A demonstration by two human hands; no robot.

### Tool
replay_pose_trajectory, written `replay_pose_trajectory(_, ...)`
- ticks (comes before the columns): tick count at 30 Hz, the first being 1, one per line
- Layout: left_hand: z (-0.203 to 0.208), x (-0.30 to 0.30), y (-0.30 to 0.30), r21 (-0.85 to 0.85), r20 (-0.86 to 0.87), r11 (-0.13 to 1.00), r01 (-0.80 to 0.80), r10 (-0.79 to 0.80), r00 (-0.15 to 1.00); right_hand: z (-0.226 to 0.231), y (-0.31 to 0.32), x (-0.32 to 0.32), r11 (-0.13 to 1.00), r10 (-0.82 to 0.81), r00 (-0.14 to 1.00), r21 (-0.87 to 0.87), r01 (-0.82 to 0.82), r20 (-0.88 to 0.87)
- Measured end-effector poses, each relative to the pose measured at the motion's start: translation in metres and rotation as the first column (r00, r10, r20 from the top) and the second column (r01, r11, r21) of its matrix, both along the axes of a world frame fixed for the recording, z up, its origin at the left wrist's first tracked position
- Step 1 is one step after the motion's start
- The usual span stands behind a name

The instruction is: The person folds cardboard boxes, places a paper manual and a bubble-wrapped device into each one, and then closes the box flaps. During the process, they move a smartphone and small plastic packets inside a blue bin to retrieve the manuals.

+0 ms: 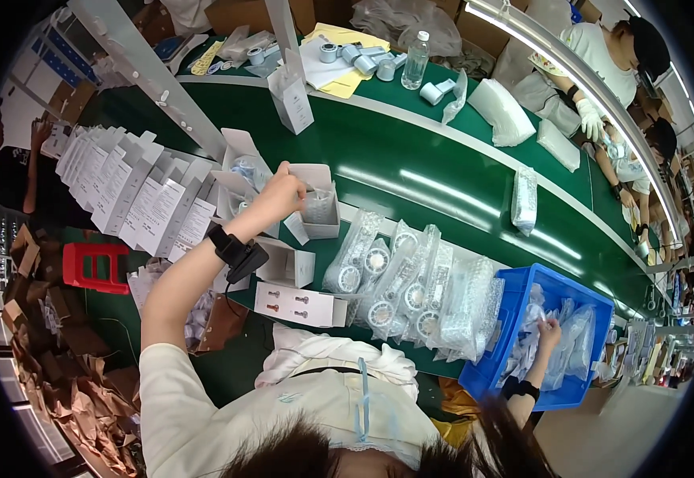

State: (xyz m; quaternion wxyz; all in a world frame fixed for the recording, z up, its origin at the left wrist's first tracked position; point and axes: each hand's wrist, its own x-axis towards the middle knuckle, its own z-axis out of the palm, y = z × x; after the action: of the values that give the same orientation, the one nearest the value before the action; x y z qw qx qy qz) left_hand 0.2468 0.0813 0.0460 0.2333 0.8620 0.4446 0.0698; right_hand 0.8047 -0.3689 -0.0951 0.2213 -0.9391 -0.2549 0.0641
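At the middle left, my left hand (285, 193) reaches over an open white box (327, 227) with a bubble-wrapped item (317, 205) inside. Its fingers are bent and closed at the box's left rim; what they grip, if anything, is hidden. Far to the right, my right hand (550, 332) is inside a blue plastic bin (482, 373), fingers pinched on a small clear plastic bag (540, 312). More clear bags (576, 338) with pale contents fill that bin. Another open white box (239, 143) with a wrapped item stands beside my left hand.
Bubble-wrapped shower heads (379, 311) lie in a row before me. A printed white box (295, 304) sits at the near edge. Flattened white cartons (144, 191) lean at the left. Across the green belt (411, 171) stand a bottle (415, 62) and foam sheets (500, 111). Co-workers are at the far right.
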Motion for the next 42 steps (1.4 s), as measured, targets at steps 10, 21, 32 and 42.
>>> replay_pose_trajectory(10, -0.009, 0.003, 0.008, 0.128, 0.19, 0.974, 0.186, -0.208, 0.959, 0.139, 0.061, -0.065, 0.974, 0.092, 0.994, 0.204, -0.103, 0.062)
replay_pose_trajectory(21, -0.001, -0.003, 0.0, 0.136, 0.185, 0.947, 0.291, -0.313, 0.932, 0.155, 0.331, -0.385, 0.01, 0.927, 0.148, 0.372, -0.928, 0.344)
replay_pose_trajectory(32, -0.009, -0.018, 0.009, 0.074, 0.193, 0.976, 0.204, -0.215, 0.957, 0.137, 0.357, -0.407, 0.059, 0.891, 0.059, 0.014, -0.998, 0.451)
replay_pose_trajectory(42, -0.009, -0.017, 0.014, 0.054, 0.212, 0.973, 0.224, -0.23, 0.95, 0.11, 0.37, -0.424, 0.058, 0.966, 0.041, -0.06, -0.997, 0.254)
